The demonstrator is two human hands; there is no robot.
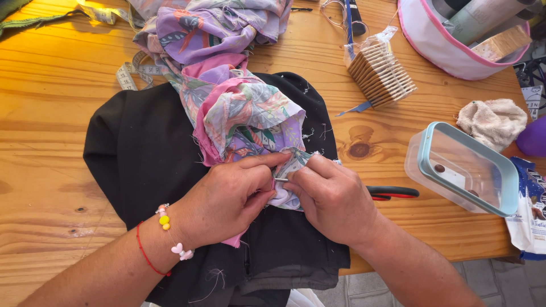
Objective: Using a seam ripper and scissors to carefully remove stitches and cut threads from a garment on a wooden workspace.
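Measuring tape (129,73) seen near far left edge of desk (51,142). Black cloth (142,153) spread at desk middle, reaching near edge. Floral fabric (239,108) piled on it; judged light, soft, limp, fraying at edges; best taken at folded hem. Left hand (224,199) closed, hem pinched between thumb and fingers. Thin metal pin (280,179) held between both hands. Right hand (333,196) closed, same hem pinched. Scissors (392,193) laid just beside right hand. Plastic box (462,169) placed near right edge.

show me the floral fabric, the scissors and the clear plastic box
floral fabric (244,113), head view, on the bunched purple and pink middle
scissors (395,192), head view, on the black and red handle
clear plastic box (466,170), head view, on its see-through lid
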